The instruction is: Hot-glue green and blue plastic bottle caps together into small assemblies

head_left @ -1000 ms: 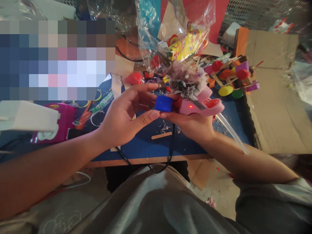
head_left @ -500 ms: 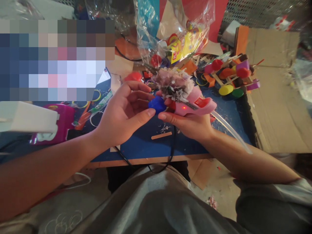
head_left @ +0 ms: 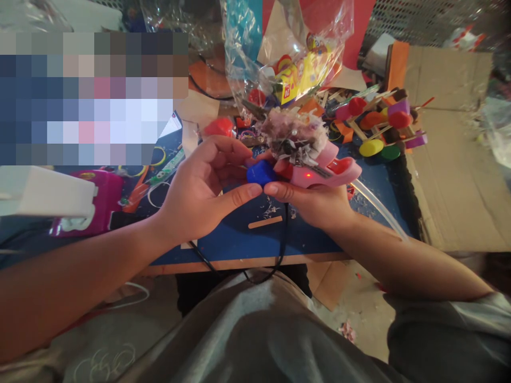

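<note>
My left hand (head_left: 209,183) is closed, its thumb and curled fingertips around a smooth, rounded blue piece (head_left: 260,172); its exact kind is unclear. Close on the right, my right hand (head_left: 319,205) grips a pink hot glue gun (head_left: 325,174) with a lit red light. A translucent glue stick (head_left: 379,207) sticks out of its rear. Beside the blue piece, a red part (head_left: 284,170) shows between my right fingers, partly hidden. A fluffy clump of pale shreds (head_left: 297,133) covers part of the gun's upper side; whether it is attached, I cannot tell.
On the blue table (head_left: 223,247) lie a wooden stick (head_left: 265,222) and a black cord (head_left: 284,239). Colored pieces joined with sticks (head_left: 383,125) stand right, beside cardboard (head_left: 455,159). A clear plastic bag (head_left: 243,58) is behind. A magenta box (head_left: 107,194) sits left.
Both hands have shifted slightly right, carrying the blue piece and glue gun along. My left thumb and right thumb tips are now closer together.
</note>
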A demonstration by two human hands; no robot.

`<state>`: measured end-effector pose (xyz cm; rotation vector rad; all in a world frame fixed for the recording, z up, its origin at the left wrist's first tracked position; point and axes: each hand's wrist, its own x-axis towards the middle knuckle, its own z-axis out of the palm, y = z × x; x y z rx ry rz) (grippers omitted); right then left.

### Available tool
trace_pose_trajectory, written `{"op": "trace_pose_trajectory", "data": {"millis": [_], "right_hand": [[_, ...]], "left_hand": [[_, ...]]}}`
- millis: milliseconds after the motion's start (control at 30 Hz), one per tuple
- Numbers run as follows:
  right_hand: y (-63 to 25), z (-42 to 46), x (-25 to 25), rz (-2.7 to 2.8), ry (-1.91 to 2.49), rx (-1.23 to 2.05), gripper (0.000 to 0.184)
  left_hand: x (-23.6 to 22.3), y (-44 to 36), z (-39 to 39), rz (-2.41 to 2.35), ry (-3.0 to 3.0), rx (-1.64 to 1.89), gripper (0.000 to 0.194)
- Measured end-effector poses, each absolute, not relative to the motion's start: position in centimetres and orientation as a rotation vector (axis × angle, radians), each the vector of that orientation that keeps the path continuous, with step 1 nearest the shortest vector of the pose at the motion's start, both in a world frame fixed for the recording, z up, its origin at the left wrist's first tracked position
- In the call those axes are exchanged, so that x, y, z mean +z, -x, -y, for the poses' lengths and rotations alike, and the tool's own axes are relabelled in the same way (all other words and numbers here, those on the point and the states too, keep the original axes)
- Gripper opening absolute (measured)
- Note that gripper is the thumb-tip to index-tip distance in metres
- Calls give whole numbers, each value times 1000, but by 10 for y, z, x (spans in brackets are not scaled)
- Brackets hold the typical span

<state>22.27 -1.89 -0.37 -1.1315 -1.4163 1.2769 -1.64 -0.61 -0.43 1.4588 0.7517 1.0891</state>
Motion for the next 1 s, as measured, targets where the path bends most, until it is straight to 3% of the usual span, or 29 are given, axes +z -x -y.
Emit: {"op": "trace_pose_trajectory", "data": {"millis": [500, 700, 1000], "right_hand": [[-222, 19, -6, 1338, 1103, 1268, 55], [-224, 21, -8, 1307, 1151, 1343, 61], [-221, 19, -8, 1239, 1149, 1401, 67]], "left_hand": [[-5, 16, 6, -720, -1398, 1076, 50], [-4, 17, 6, -708, -1310, 980, 39], [-5, 15, 6, -704, -1362, 992, 48]]}}
